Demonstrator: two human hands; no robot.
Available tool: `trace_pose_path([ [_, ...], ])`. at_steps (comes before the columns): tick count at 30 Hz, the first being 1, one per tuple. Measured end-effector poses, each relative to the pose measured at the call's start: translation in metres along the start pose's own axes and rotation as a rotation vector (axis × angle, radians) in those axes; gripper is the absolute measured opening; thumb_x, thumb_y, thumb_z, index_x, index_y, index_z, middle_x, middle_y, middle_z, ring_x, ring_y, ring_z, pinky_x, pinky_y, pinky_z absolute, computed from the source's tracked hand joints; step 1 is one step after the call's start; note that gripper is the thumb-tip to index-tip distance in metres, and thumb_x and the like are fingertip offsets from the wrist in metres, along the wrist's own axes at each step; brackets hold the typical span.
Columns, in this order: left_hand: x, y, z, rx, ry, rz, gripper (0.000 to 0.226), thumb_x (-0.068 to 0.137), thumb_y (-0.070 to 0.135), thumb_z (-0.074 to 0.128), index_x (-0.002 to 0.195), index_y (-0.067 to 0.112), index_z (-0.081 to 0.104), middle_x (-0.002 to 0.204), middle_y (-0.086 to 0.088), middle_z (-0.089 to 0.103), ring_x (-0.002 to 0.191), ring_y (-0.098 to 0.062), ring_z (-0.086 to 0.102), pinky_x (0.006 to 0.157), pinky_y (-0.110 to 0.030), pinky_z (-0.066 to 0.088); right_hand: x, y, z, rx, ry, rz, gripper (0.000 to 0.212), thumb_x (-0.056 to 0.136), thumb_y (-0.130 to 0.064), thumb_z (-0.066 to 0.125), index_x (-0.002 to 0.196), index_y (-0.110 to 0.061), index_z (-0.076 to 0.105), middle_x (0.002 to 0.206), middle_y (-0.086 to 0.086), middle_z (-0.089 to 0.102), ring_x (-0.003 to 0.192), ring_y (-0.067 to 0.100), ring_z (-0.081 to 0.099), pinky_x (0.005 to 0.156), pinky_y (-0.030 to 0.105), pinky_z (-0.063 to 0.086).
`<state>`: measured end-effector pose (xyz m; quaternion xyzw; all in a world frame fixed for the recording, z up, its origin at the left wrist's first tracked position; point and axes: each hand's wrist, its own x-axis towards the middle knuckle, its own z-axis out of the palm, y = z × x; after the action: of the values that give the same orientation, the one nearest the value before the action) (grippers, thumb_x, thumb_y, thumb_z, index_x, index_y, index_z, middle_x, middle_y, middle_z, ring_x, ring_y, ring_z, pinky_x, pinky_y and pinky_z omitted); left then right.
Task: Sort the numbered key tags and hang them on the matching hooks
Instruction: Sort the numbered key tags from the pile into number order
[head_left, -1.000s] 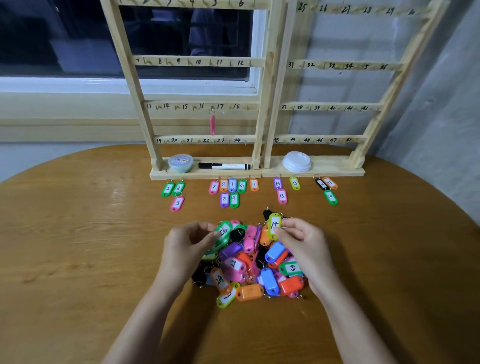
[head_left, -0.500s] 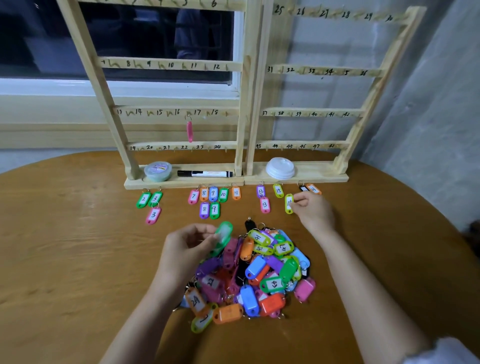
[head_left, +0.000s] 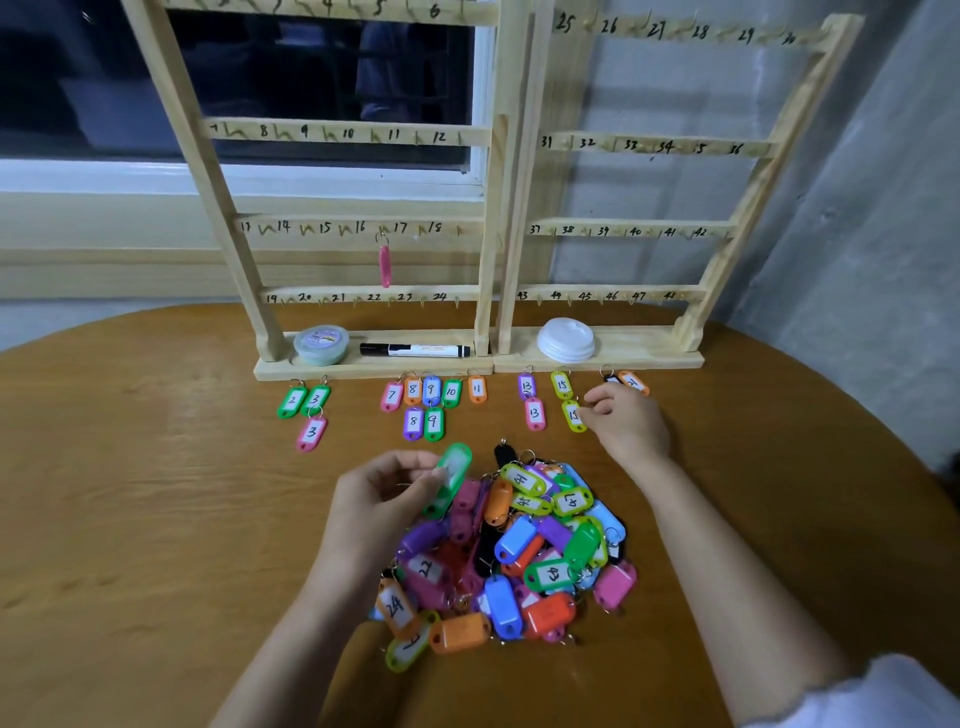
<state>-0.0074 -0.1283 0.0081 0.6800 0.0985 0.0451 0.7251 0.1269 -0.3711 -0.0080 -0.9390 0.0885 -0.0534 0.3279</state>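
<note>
A heap of coloured key tags (head_left: 519, 561) lies on the round wooden table (head_left: 130, 519). My left hand (head_left: 379, 499) pinches a green tag (head_left: 451, 475) just above the heap's left edge. My right hand (head_left: 623, 426) rests on the table beside a yellow-green tag marked 15 (head_left: 573, 415), fingertips touching its right side. Sorted tags lie in a row in front of the wooden hook rack (head_left: 488, 218): 2 and 3 at the left (head_left: 306, 410), 7 to 11 in the middle (head_left: 431, 397), 13 and 15 at the right (head_left: 535, 402). One pink tag (head_left: 384, 265) hangs near hook 17.
On the rack's base stand a small round tub (head_left: 321, 345), a black-and-white marker (head_left: 415, 350) and a stack of white lids (head_left: 566, 340). An orange tag (head_left: 634, 383) and a black one lie past my right hand. A grey wall stands at the right.
My right hand carried the yellow-green tag from the heap up to the sorted row and set it below the other 15. My left hand lifted a green tag.
</note>
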Motion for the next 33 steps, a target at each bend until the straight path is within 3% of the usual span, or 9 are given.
trace_pose_path([
  [3, -0.002, 0.002, -0.002, -0.013, 0.012, 0.001, 0.007, 0.083, 0.007, 0.069, 0.09, 0.009, 0.071, 0.079, -0.005, 0.071, 0.071, -0.01, 0.066, 0.062, -0.018, 0.054, -0.028, -0.013, -0.007, 0.153, 0.029, -0.092, 0.013, 0.088, -0.025, 0.066, 0.1, -0.021, 0.069, 0.096, -0.005, 0.068, 0.084, 0.007, 0.06, 0.068, 0.026, 0.047],
  [8, -0.007, 0.006, 0.003, -0.05, 0.033, 0.003, 0.006, 0.083, 0.004, 0.07, 0.085, 0.01, 0.07, 0.072, 0.0, 0.068, 0.064, -0.007, 0.061, 0.056, -0.015, 0.049, -0.106, -0.053, -0.013, 0.561, -0.194, -0.19, 0.007, 0.089, -0.017, 0.066, 0.09, -0.022, 0.071, 0.086, -0.007, 0.071, 0.082, 0.003, 0.065, 0.073, 0.012, 0.05],
  [11, -0.011, 0.008, 0.005, -0.046, 0.022, 0.016, 0.008, 0.082, 0.004, 0.07, 0.083, 0.012, 0.07, 0.07, 0.003, 0.068, 0.064, -0.006, 0.061, 0.056, -0.016, 0.049, -0.135, -0.064, -0.004, 0.687, -0.251, -0.191, 0.006, 0.089, -0.02, 0.066, 0.09, -0.024, 0.071, 0.086, -0.002, 0.073, 0.085, 0.007, 0.067, 0.077, 0.018, 0.05],
  [20, -0.022, 0.007, -0.004, 0.016, -0.056, 0.052, 0.016, 0.072, 0.01, 0.076, 0.088, 0.009, 0.07, 0.068, 0.005, 0.067, 0.068, -0.007, 0.065, 0.062, -0.018, 0.051, -0.152, -0.074, 0.012, 0.809, -0.227, -0.131, 0.006, 0.085, -0.014, 0.07, 0.086, -0.02, 0.071, 0.083, -0.003, 0.074, 0.08, 0.004, 0.068, 0.072, 0.017, 0.052],
  [25, -0.02, 0.005, -0.006, 0.048, -0.033, 0.058, 0.015, 0.078, 0.004, 0.074, 0.092, 0.009, 0.072, 0.076, -0.003, 0.066, 0.071, -0.012, 0.064, 0.065, -0.019, 0.053, -0.144, -0.067, 0.008, 0.884, -0.192, -0.05, 0.005, 0.088, -0.013, 0.067, 0.09, -0.01, 0.069, 0.077, -0.004, 0.07, 0.062, -0.005, 0.059, 0.062, 0.01, 0.046],
  [33, -0.016, 0.003, -0.006, 0.009, 0.004, 0.057, 0.006, 0.081, 0.002, 0.071, 0.086, 0.006, 0.07, 0.075, -0.007, 0.068, 0.067, -0.009, 0.062, 0.06, -0.015, 0.05, -0.133, -0.049, 0.0, 0.865, -0.19, -0.004, 0.009, 0.088, -0.012, 0.067, 0.094, -0.017, 0.068, 0.084, -0.006, 0.072, 0.071, -0.003, 0.063, 0.065, 0.011, 0.047],
])
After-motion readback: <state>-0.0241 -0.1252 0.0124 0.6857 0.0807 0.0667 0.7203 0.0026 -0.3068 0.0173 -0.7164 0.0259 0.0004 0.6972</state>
